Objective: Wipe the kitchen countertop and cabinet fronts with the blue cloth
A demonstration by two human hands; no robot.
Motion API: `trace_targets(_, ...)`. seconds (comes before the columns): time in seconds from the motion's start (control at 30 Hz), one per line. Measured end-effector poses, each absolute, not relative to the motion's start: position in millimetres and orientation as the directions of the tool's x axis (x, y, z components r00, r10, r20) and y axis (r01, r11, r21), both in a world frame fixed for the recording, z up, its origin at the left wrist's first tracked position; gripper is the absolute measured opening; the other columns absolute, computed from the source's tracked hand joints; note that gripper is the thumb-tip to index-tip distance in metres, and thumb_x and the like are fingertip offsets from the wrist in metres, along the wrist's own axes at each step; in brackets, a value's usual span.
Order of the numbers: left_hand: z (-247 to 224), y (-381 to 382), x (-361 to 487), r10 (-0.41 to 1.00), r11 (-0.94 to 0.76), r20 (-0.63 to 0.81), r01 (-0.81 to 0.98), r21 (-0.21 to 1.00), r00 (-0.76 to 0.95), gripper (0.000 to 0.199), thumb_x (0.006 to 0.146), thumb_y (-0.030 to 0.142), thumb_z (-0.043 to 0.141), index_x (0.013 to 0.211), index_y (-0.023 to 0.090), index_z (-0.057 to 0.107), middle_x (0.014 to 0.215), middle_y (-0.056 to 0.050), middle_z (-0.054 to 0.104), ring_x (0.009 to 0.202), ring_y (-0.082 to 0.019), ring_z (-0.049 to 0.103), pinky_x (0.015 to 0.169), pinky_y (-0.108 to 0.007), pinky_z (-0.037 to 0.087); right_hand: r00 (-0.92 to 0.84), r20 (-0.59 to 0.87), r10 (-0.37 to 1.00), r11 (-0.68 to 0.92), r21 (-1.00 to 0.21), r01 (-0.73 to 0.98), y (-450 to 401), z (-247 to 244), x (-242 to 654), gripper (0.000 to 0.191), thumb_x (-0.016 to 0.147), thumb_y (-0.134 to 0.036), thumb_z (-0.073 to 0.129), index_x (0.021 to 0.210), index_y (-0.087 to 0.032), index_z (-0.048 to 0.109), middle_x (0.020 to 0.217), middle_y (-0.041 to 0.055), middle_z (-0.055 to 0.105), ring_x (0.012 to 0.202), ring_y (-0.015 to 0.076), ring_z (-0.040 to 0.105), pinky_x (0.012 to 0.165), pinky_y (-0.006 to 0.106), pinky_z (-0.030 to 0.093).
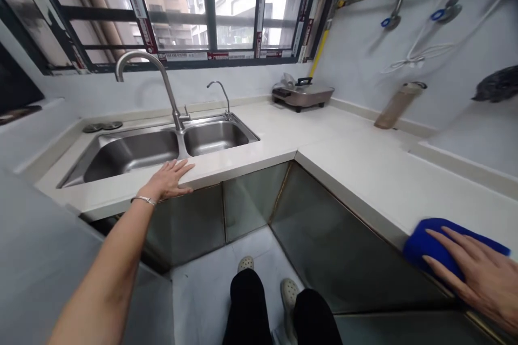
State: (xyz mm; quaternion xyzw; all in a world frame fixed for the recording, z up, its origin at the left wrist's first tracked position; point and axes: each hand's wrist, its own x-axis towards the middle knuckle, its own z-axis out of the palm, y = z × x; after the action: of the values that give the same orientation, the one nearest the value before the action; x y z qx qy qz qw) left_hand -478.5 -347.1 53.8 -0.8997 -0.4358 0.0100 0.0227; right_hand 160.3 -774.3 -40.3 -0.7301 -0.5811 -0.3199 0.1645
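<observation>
My left hand (168, 179) rests with fingers spread on the front edge of the white countertop (246, 157), just before the double-bowl steel sink (182, 145). A bracelet circles that wrist. At the far right, my right hand (479, 272) presses a blue cloth (431, 240) against the counter's front edge, its fingers lying over the fabric. Part of the cloth hangs down over the edge, and part is hidden under the palm. A tall curved faucet (165, 78) rises behind the sink, with a smaller thin tap (224, 94) to its right.
An electric pan (305, 95) stands in the back corner. A brown bottle (399, 105) leans by the right wall, below valves (392, 22) and a coiled white cable (421, 59). Two metal drain covers (102, 126) lie behind the sink. Dark cabinet doors (324, 226) run below the counter.
</observation>
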Motion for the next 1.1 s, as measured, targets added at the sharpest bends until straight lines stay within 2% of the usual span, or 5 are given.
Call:
trace_targets(0.1,42,-333,-481,0.759,-0.649,0.05,0.761,-0.008,0.649,0.094,0.078,0.072,0.053,0.156,0.024,0.029,0.168,-0.008,0.019,0.153,-0.041,0.013,0.124,-0.051,0.013,0.05,0.514,0.856,-0.223,0.28,0.934,-741,-27,152,0.072,0.094,-0.066,0.028,0.147,-0.021,0.046,0.14,0.0165,0.057,0.124,0.0361,0.052,0.092,0.053,0.044)
trace_targets(0.23,33,-323,-482,0.759,-0.651,0.071,0.759,0.031,0.648,0.095,0.077,0.073,0.055,0.153,0.021,0.035,0.167,-0.01,0.021,0.152,-0.041,0.014,0.123,-0.054,0.014,0.074,0.42,0.905,-0.226,0.325,0.918,-658,-5,126,0.064,0.099,-0.059,0.027,0.145,-0.018,0.046,0.146,0.0144,0.052,0.127,0.0352,0.05,0.095,0.05,0.046)
trace_targets(0.67,20,-316,-494,0.711,-0.675,0.19,0.733,-0.085,0.677,0.087,0.079,0.078,0.049,0.152,0.031,0.035,0.164,-0.003,0.03,0.149,-0.038,0.027,0.119,-0.061,0.029,0.084,0.307,0.948,-0.103,0.046,0.994,-389,23,113,0.057,0.101,-0.056,0.022,0.143,-0.027,0.049,0.15,0.0086,0.048,0.134,0.0326,0.043,0.106,0.057,0.04)
trace_targets(0.9,31,-326,-489,0.694,-0.691,0.147,0.709,-0.139,0.705,0.083,0.085,0.067,0.051,0.156,0.031,0.027,0.165,-0.008,0.027,0.151,-0.038,0.023,0.12,-0.059,0.031,0.163,0.294,0.942,-0.163,-0.025,0.986,-337,28,82,0.051,0.099,-0.049,0.031,0.139,-0.026,0.054,0.149,0.0125,0.048,0.131,0.0389,0.043,0.103,0.062,0.038)
trace_targets(1.1,33,-332,-482,0.734,-0.664,0.128,0.745,-0.073,0.667,0.086,0.081,0.068,0.058,0.153,0.028,0.035,0.164,-0.01,0.029,0.149,-0.042,0.025,0.122,-0.059,0.027,-0.023,0.385,0.923,0.025,-0.001,1.0,-338,26,-26,0.047,0.097,-0.042,0.036,0.136,-0.028,0.058,0.147,0.0051,0.052,0.132,0.0301,0.046,0.108,0.051,0.039)
